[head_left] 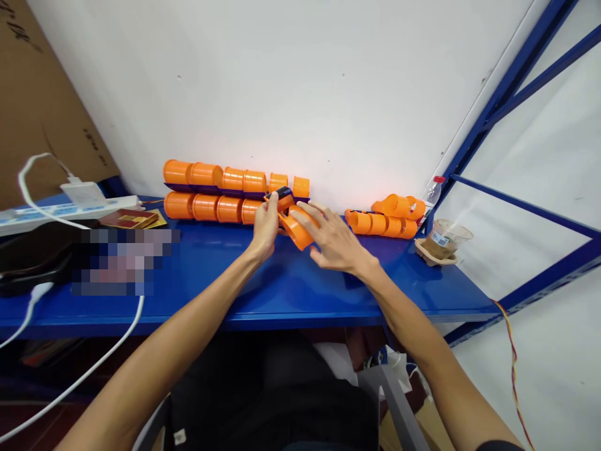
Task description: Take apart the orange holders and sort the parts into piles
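Dark-clad lap [277, 388] below front edge of table [201, 257] | orange cup [300, 233] near back edge | left hand [266, 225] pinches black-topped piece [285, 200]; right hand [337, 241] lays fingers on cup, grip unclear | cup likely light, stiff, slick: hold by sidewalls

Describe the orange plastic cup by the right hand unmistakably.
On the blue tabletop, find the left hand and right hand. Between them, partly covered by the right, is the orange cylindrical plastic cup, tilted out of line, unlike the level row of orange cups to its left.
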Demonstrator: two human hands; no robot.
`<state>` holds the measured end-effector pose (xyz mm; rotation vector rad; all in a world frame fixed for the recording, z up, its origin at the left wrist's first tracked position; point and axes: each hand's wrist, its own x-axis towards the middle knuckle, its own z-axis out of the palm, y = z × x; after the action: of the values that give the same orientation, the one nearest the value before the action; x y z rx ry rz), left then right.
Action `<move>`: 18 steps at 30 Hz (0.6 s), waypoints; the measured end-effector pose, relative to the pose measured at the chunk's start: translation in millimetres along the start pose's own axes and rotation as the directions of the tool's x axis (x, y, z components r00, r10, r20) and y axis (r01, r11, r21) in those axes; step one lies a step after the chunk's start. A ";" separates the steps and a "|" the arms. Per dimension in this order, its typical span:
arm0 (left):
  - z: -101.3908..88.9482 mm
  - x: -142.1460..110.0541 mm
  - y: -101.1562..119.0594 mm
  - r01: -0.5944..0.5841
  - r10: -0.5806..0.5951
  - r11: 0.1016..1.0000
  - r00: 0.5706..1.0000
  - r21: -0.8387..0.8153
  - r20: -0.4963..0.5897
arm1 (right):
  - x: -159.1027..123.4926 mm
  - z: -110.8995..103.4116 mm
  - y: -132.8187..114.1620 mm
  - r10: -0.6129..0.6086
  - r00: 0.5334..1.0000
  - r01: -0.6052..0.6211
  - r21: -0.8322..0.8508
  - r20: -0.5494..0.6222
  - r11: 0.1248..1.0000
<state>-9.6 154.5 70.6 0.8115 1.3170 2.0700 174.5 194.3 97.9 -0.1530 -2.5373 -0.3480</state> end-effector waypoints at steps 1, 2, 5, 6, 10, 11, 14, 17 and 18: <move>-0.4 -0.2 0.7 -0.003 0.003 1.000 1.000 0.001 0.025 | 1.2 5.9 -4.7 -0.008 1.000 0.008 -0.024 0.017 1.000; -0.5 -0.6 1.6 -0.003 0.004 1.000 0.999 -0.002 0.054 | 2.1 10.0 -6.9 -0.002 1.000 0.003 -0.050 0.026 0.999; 0.6 -2.9 4.7 0.019 -0.013 0.999 0.988 -0.037 0.154 | 3.2 6.6 5.7 0.039 0.999 -0.036 -0.112 0.029 0.993; 1.3 -3.8 5.9 0.036 -0.026 0.998 0.982 -0.051 0.185 | 3.0 -0.3 17.0 0.075 0.997 -0.072 -0.132 0.020 0.989; 3.5 -7.1 9.5 0.098 -0.081 0.993 0.966 -0.058 0.245 | 2.2 -44.4 90.1 0.338 0.941 -0.336 -0.225 -0.031 0.915; 3.7 -7.4 9.8 0.098 -0.081 0.994 0.966 -0.055 0.245 | 2.2 -55.4 111.3 0.403 0.915 -0.394 -0.241 -0.012 0.887; 3.0 -7.3 9.9 0.080 -0.065 0.995 0.967 -0.051 0.246 | 0.4 -77.5 166.7 0.535 0.833 -0.491 -0.255 0.144 0.833; 1.5 -6.5 10.0 0.072 -0.057 0.996 0.966 -0.049 0.252 | -5.7 -81.5 199.1 0.624 0.738 -0.541 -0.328 0.258 0.775; 1.1 -6.5 10.2 0.073 -0.059 0.996 0.966 -0.049 0.251 | -8.4 -80.3 204.9 0.645 0.710 -0.546 -0.358 0.283 0.758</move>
<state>-5.8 146.8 79.1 0.9540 1.1269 1.8753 260.9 368.2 201.7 -1.2424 -2.6219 -0.3948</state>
